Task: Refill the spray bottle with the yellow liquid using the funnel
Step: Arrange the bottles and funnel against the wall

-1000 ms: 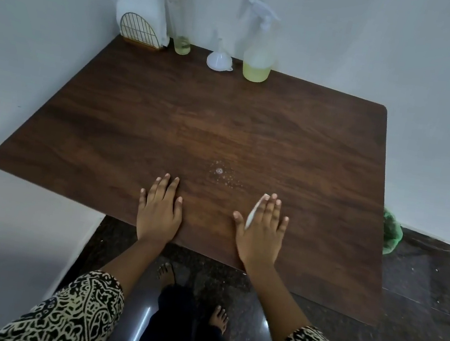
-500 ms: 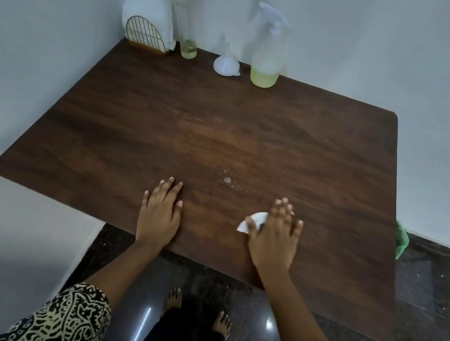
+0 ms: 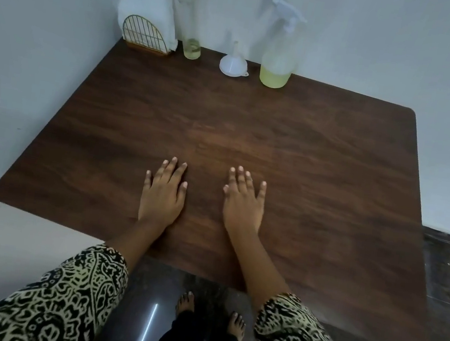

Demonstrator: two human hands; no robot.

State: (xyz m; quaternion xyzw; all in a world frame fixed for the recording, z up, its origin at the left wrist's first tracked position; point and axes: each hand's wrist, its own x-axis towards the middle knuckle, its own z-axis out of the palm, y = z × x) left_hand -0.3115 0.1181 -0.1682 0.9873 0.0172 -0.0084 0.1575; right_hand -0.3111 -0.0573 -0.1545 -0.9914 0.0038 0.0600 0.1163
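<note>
- Gone since half a second ago: the white tissue under the right hand (image 3: 244, 202) and the wet speckle on the table (image 3: 331, 185) ahead of it. Neither shows now.
- Flat, palm down, fingers straight and slightly spread: right hand, holding nothing, near the table's 6 o'clock edge.
- Flat, palm down, fingers straight: left hand (image 3: 162, 193), holding nothing, at 9 o'clock of the right hand with a bare gap between, placed as before.
- Upright at the table's 12 o'clock edge: spray bottle (image 3: 279, 53), white trigger head on, at 12 o'clock of the right hand and well apart from both hands.
- Contents: yellow liquid (image 3: 274, 77), lower part of the spray bottle only.
- Mouth down, spout up: white funnel (image 3: 233, 63), just beside the spray bottle at its 9 o'clock.
- Upright, pink cap: tall clear bottle (image 3: 189, 18), at 9 o'clock of the funnel, a little yellowish liquid at its base.
- Far left corner: wire napkin holder (image 3: 146, 33) with white napkins, just beside the tall clear bottle.
</note>
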